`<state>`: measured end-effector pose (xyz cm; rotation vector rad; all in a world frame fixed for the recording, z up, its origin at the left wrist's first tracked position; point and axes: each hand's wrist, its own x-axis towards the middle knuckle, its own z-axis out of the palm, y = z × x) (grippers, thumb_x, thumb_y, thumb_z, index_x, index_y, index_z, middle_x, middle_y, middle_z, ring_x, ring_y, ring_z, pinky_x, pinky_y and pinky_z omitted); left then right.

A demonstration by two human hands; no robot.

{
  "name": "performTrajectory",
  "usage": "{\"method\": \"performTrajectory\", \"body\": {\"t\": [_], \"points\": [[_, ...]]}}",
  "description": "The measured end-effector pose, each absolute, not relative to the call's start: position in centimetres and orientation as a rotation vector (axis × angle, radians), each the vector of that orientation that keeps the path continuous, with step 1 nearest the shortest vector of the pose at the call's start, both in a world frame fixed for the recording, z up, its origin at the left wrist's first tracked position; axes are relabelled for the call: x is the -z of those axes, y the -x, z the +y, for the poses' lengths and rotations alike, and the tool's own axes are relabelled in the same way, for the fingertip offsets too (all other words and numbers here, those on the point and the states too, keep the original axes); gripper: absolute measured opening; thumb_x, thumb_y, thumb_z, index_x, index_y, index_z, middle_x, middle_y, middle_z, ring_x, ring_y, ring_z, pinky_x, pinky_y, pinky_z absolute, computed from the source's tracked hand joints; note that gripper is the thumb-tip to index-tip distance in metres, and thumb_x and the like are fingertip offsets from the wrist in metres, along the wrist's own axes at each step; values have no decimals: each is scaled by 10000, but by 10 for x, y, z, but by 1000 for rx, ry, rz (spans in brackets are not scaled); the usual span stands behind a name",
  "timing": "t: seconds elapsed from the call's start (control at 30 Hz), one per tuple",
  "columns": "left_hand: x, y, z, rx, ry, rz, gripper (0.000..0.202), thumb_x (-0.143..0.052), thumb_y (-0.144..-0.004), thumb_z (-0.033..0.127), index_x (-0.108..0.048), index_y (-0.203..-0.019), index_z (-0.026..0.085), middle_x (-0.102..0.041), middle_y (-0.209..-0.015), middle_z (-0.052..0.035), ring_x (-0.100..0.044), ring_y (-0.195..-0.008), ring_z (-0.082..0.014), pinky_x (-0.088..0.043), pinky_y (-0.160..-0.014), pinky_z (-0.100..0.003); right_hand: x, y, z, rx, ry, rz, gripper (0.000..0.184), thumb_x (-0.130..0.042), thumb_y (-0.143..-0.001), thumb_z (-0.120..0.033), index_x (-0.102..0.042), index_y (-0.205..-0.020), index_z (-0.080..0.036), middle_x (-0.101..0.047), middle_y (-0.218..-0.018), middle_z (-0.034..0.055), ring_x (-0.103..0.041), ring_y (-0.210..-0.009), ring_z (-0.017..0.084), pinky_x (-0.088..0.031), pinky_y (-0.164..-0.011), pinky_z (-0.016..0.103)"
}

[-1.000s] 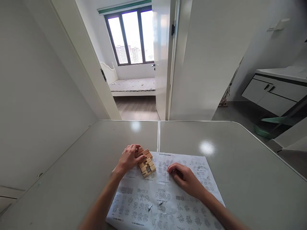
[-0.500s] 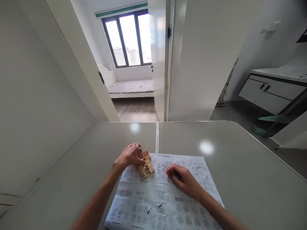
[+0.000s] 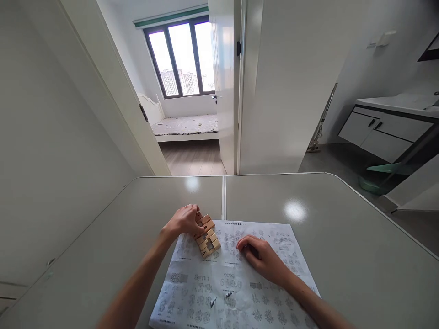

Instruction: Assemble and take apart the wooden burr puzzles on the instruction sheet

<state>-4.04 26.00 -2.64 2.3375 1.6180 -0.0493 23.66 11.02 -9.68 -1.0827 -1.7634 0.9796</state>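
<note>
Notched wooden puzzle blocks (image 3: pixel 210 243) lie close together at the upper left of a printed paper sheet (image 3: pixel 236 269). Some of them carry dark printed numbers. My left hand (image 3: pixel 187 220) is closed over the far left part of the group, thumb on the near side and fingers beyond; its fingers hide several of the blocks. My right hand (image 3: pixel 259 256) rests on the sheet to the right of the blocks, fingers curled in and apart from the wood. I see nothing in it, though its palm is in shadow.
The sheet lies on a glossy grey table (image 3: pixel 274 196) with a seam (image 3: pixel 224 196) running away from me. Small dark torn spots (image 3: pixel 228 294) mark the paper. Beyond the table are an open door (image 3: pixel 224 91), a bed (image 3: pixel 187 125) and, at right, a white cabinet (image 3: pixel 377 130).
The view has shifted slightly. Both hands and the wooden puzzle blocks keep nearly the same places on the sheet.
</note>
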Motion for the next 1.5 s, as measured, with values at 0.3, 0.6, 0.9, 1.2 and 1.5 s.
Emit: {"method": "performTrajectory", "body": {"t": [0.3,0.6,0.9,1.2,1.5], "points": [[34,50,268,-18,-2222,1482,313,-715,-623,374,-644,-882,212,-701,-917,-42,-633,-833,-223,-455,-633,-281,98,-237,110,-996,1085,-1769,235,-463,-922,-91,-658,-955,-218,-710,-1000,47,-654,-890,207,-521,-816,344],[41,55,265,-105,-2170,1460,441,-683,-694,389,-652,-1090,198,-660,-1119,-96,-640,-963,-242,-546,-776,-312,98,-238,112,-988,1081,-1766,237,-470,-902,-84,-659,-944,-221,-719,-989,48,-661,-890,210,-532,-828,353],[39,56,268,-107,-2257,1513,303,-716,-703,475,-663,-829,204,-706,-931,-62,-646,-839,-229,-472,-652,-290,98,-238,111,-985,1073,-1764,247,-470,-906,-76,-669,-954,-216,-714,-996,46,-655,-883,204,-515,-802,337],[40,56,271,-107,-2390,1488,161,-631,-778,351,-694,-806,206,-716,-902,-62,-643,-782,-212,-446,-657,-295,98,-239,112,-979,1073,-1767,282,-468,-879,-29,-668,-942,-217,-717,-989,37,-664,-896,198,-515,-830,330],[27,48,269,-53,-2451,1456,154,-615,-774,311,-694,-694,206,-724,-811,-60,-628,-729,-204,-402,-593,-279,100,-240,113,-1000,1055,-1754,287,-472,-895,-32,-665,-947,-237,-712,-998,31,-658,-892,200,-511,-824,333]]}}
